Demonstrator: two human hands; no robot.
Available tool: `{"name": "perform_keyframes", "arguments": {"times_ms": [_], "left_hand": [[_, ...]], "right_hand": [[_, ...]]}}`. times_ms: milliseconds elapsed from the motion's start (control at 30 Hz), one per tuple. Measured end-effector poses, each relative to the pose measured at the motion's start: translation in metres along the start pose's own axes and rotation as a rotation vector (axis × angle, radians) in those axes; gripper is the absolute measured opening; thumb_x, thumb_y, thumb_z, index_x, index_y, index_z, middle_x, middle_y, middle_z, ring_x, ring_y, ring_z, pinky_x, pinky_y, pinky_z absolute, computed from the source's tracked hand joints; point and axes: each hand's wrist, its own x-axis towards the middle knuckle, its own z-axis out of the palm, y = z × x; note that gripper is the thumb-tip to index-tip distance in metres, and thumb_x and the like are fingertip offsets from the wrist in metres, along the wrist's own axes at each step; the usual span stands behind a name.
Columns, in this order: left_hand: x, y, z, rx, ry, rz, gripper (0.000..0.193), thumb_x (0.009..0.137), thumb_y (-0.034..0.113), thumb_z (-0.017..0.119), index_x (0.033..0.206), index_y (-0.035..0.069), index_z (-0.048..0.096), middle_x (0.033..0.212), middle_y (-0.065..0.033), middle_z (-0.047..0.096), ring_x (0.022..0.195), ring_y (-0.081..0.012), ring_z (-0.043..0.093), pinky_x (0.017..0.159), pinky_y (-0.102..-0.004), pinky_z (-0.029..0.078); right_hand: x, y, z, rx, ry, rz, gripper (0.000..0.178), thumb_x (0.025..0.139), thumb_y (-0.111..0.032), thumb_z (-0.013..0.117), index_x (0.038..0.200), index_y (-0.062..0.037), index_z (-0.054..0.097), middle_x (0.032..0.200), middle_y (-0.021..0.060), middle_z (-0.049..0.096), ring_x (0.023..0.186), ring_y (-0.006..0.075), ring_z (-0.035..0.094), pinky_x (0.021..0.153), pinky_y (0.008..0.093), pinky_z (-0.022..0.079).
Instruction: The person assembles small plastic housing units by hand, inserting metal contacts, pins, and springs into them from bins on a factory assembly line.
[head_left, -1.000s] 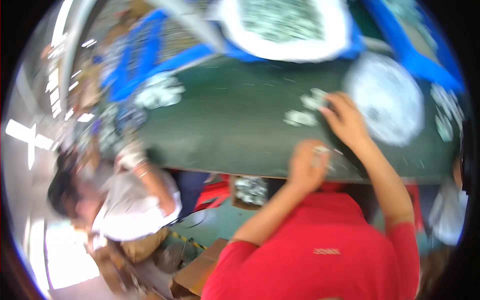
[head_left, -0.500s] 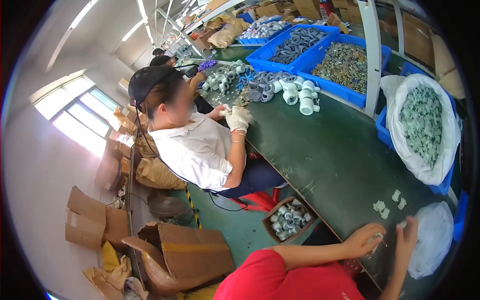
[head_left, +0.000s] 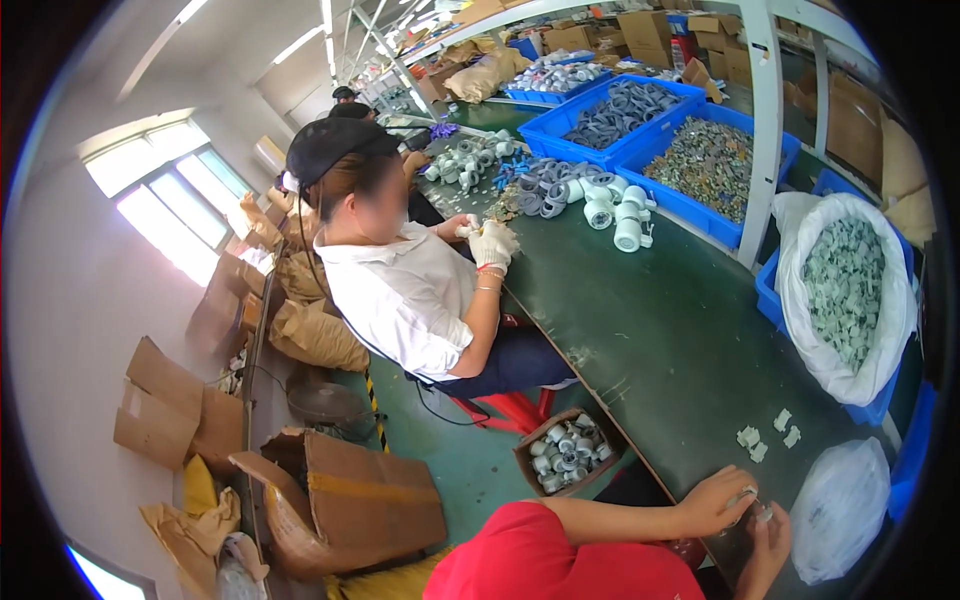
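Above the near edge of the green bench, my left hand (head_left: 715,500) has its fingers curled round a small part that is mostly hidden, with a pale edge showing. Close beside it my right hand (head_left: 768,540) pinches a small pale plastic piece (head_left: 765,514). The two hands almost meet. Just beyond them, several loose pale green plastic pieces (head_left: 750,438) lie on the bench top (head_left: 640,330). To the right of my hands rests a clear plastic bag (head_left: 842,510), its contents not plain to see.
A white sack (head_left: 795,275) of pale green pieces sits in a blue crate at right. Blue crates (head_left: 690,208) of small metal and grey parts line the back. A gloved co-worker (head_left: 400,300) sits at left, near a carton of white fittings (head_left: 520,455).
My right hand has come down and left, close to my left hand, with the pale piece in its fingers. The whole view has shifted slightly.
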Motion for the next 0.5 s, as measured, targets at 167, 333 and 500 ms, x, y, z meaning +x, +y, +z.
{"name": "perform_keyframes", "arguments": {"times_ms": [167, 333, 500], "left_hand": [[0.0, 0.004, 0.006, 0.139, 0.084, 0.052, 0.015, 0.093, 0.014, 0.057, 0.102, 0.003, 0.058, 0.101, -0.0129, 0.061, 0.09, -0.0364, 0.054, 0.083, -0.0432, 0.044], [0.002, 0.008, 0.006, 0.194, 0.128, 0.037, 0.014, 0.093, 0.016, 0.057, 0.102, 0.005, 0.059, 0.1, -0.0118, 0.061, 0.09, -0.0357, 0.052, 0.08, -0.0427, 0.044], [-0.002, 0.012, 0.008, 0.212, 0.076, -0.021, 0.014, 0.093, 0.015, 0.057, 0.102, 0.004, 0.06, 0.098, -0.0115, 0.061, 0.089, -0.0348, 0.052, 0.08, -0.0431, 0.044]], "right_hand": [[-0.009, -0.023, 0.03, -0.179, 0.033, -0.099, 0.035, 0.1, -0.01, 0.061, 0.129, 0.0085, 0.057, 0.119, 0.0158, 0.067, 0.106, 0.0193, 0.064, 0.094, 0.0314, 0.05], [-0.01, -0.018, 0.033, -0.258, 0.085, -0.209, 0.035, 0.1, -0.01, 0.061, 0.129, 0.0087, 0.056, 0.12, 0.0154, 0.067, 0.106, 0.0198, 0.064, 0.094, 0.031, 0.049], [-0.019, -0.02, 0.039, -0.21, -0.027, -0.214, 0.035, 0.1, -0.011, 0.061, 0.129, 0.0083, 0.057, 0.125, 0.0165, 0.065, 0.111, 0.0202, 0.062, 0.096, 0.0314, 0.048]]}}
